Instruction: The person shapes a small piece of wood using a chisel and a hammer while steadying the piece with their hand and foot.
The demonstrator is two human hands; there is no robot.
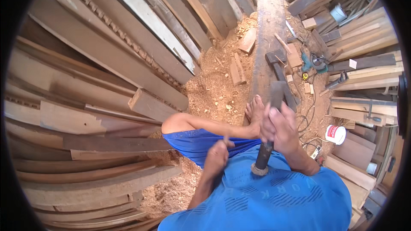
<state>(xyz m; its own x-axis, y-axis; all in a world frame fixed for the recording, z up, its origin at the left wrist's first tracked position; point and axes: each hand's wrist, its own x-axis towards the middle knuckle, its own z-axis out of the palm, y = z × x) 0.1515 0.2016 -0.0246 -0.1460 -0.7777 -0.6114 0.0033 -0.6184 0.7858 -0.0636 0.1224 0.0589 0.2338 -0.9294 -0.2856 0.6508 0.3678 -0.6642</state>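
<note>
My right hand [280, 127] is closed around a chisel [264, 157] with a wide dark blade and a dark handle. The blade points away from me, and the handle's frayed butt end lies close to my blue shirt. My left hand [217, 155] is curled beside it over my lap, apart from the chisel. Whatever its fingers may hold is blurred and too small to name. Beyond the chisel, a dark mallet-like tool [275, 55] lies on a long worn plank [269, 21]. My bare foot [255, 110] rests at the plank's near end.
Wood shavings [209, 85] cover the floor, with wood blocks [248, 40] among them. Boards [98, 55] lean closely along the left; more timber [364, 66] is stacked right. A teal power tool [306, 62], cords and a white-and-red tub [336, 134] lie right of the plank.
</note>
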